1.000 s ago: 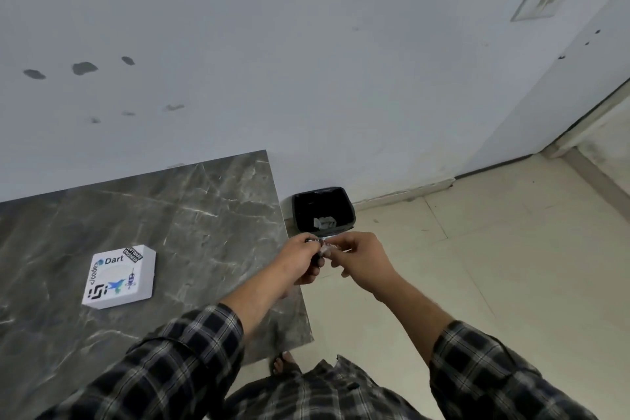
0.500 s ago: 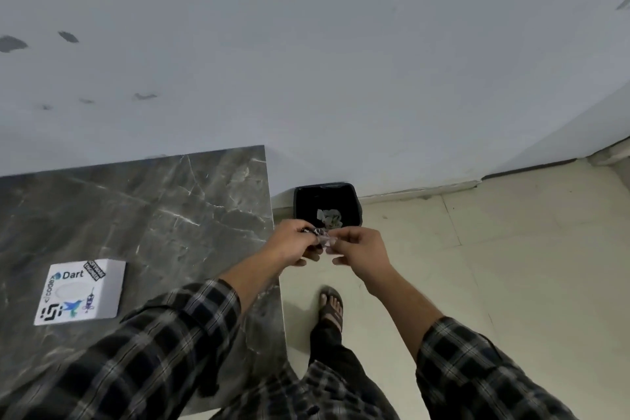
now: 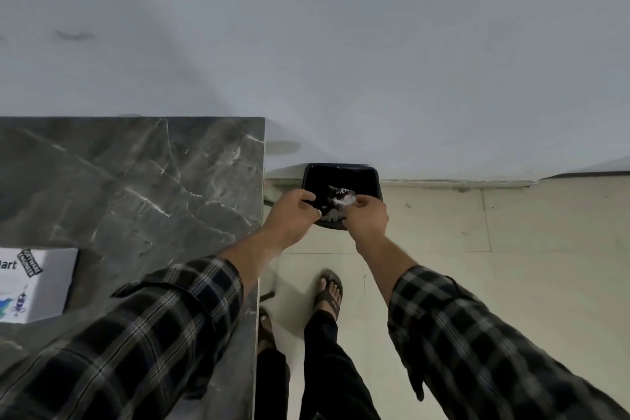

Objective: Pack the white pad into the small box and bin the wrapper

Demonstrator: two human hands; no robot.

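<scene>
Fingers (image 3: 356,202) of both hands pinch a crumpled, whitish wrapper (image 3: 341,199) over the black bin (image 3: 373,181).

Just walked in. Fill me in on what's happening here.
A person in a plaid shirt stands beside a dark marble table, both hands out over a small black bin on the floor by the wall. The left hand and right hand pinch a crumpled wrapper between them above the bin's opening; it is not dropped yet. A small white box sits closed on the table.

Grey wall (image 3: 341,44), marble table (image 3: 136,181), tiled floor (image 3: 528,266)
</scene>
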